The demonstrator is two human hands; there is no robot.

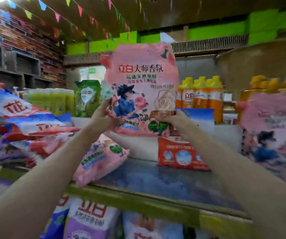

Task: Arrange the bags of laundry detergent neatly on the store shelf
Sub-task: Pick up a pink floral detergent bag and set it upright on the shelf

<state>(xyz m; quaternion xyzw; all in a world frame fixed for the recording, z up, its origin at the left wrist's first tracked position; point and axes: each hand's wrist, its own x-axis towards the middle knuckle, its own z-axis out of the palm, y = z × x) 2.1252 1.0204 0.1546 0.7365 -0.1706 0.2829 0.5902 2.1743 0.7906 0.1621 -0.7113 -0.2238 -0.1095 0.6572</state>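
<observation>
While the fingers of the left hand [104, 114] curled round the lower left edge of the pink detergent bag [141, 88], the right hand [170, 117] pinched its lower right corner from beneath, thumb over the front. Both arms reached forward and up, and the bag hung upright in the air between them, raised above the shelf [156, 178] and touching nothing else. Its face was turned to the person: pale pink plastic, crinkled at the top edge, red and black Chinese lettering across the upper part, a figure in a dark hat and blue dress beside pink roses, a cream rose emblem to the right, and green round seals near the bottom.

Below it a second pink bag [99, 163] lay tilted on the shelf's left part, and a red bag [178, 152] stood near the back wall. A heap of blue, red and purple bags [25, 125] sprawled at the left, another pink bag [273, 131], blurred, stood at the right. Orange bottles with yellow caps [200, 95] stood in a row behind.
</observation>
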